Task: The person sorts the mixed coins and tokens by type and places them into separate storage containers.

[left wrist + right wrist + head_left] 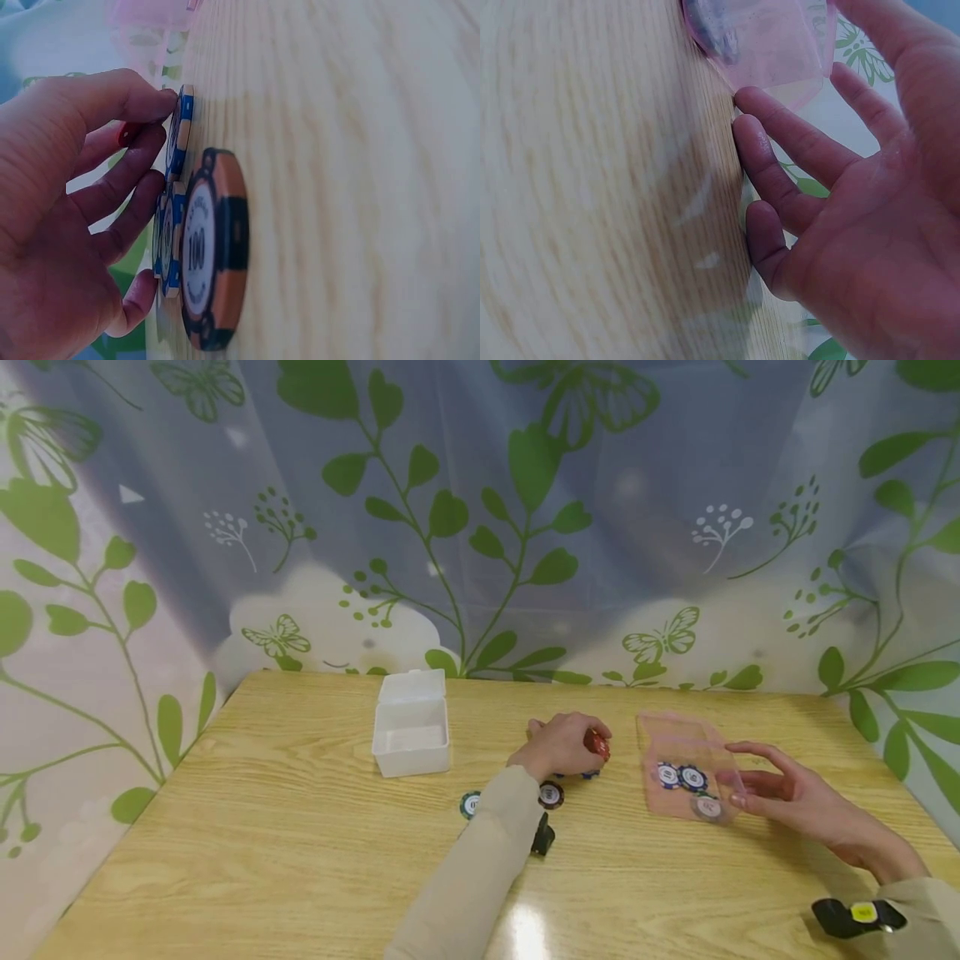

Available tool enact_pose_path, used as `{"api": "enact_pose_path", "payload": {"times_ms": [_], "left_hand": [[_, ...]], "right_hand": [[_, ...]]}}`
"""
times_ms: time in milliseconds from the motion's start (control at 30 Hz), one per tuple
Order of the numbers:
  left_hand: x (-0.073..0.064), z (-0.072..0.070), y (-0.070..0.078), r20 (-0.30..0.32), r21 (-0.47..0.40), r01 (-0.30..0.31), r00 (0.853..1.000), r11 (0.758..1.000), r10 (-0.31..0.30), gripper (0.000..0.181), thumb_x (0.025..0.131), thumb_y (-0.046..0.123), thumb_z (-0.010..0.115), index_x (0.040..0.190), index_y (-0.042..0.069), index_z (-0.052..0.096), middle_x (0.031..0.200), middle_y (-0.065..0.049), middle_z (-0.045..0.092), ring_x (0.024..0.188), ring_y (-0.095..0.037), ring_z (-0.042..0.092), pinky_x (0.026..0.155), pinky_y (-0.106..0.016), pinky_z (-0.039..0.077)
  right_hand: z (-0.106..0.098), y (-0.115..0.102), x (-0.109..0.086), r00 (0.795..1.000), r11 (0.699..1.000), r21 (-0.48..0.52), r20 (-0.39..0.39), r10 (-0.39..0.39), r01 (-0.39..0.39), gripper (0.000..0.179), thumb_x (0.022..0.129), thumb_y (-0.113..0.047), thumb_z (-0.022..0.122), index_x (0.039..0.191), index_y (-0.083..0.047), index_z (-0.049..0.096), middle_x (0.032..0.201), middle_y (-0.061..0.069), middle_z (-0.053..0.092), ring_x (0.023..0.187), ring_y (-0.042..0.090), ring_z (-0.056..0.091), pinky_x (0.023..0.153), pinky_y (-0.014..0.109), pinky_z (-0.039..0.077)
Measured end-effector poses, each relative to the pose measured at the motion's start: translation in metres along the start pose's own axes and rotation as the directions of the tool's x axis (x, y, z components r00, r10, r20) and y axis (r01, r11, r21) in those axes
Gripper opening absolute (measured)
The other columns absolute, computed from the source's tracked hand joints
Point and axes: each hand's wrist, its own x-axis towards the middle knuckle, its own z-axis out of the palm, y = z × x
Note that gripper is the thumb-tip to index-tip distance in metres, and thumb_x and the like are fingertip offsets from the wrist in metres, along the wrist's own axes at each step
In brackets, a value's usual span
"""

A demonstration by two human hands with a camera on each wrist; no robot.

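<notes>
My left hand [566, 745] reaches over the middle of the table and holds a red poker chip [597, 744] in its fingers. In the left wrist view its fingertips touch a blue-edged poker chip [180, 135]; another blue one [172, 240] lies beneath the other fingers. Close by is a black-and-orange chip [201, 251] marked 100. At the right, my right hand [806, 802] pinches the edge of a see-through pink bag [667, 739]. Two blue chips [692, 777] and a paler chip [707, 806] show within the bag's outline.
An opened white box [411, 760] with its lid tipped back stands left of the left hand. A green-edged chip [469, 804] lies beside the left sleeve, partly covered. The wooden table [247, 818] ends at a patterned curtain [480, 527] behind.
</notes>
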Motion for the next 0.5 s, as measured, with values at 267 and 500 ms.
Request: {"api": "enact_pose_path", "payload": {"times_ms": [267,500], "left_hand": [[-0.0002,0.0011,-0.0016,-0.006,-0.010,0.001,1.000,1.000,-0.001,0.038,0.091,0.040,0.076,0.127,0.033,0.070,0.126,0.009,0.071,0.108,-0.014,0.064,0.089,-0.043,0.030],[0.0003,0.0014,-0.0032,-0.014,-0.024,-0.008,1.000,1.000,0.008,0.043,0.090,0.037,0.077,0.131,0.033,0.067,0.117,0.008,0.073,0.101,-0.011,0.064,0.088,-0.043,0.029]], "right_hand": [[0.0007,0.0007,-0.0002,1.000,1.000,0.014,0.002,0.000,0.000,0.067,0.105,-0.023,0.061,0.160,-0.019,0.023,0.152,0.033,0.045,0.111,-0.023,0.048,0.083,0.021,0.054],[0.0001,-0.0003,0.0003,1.000,1.000,0.015,0.004,0.005,-0.005,0.067,0.105,-0.023,0.061,0.160,-0.019,0.023,0.152,0.033,0.045,0.111,-0.022,0.047,0.083,0.021,0.054]]}}
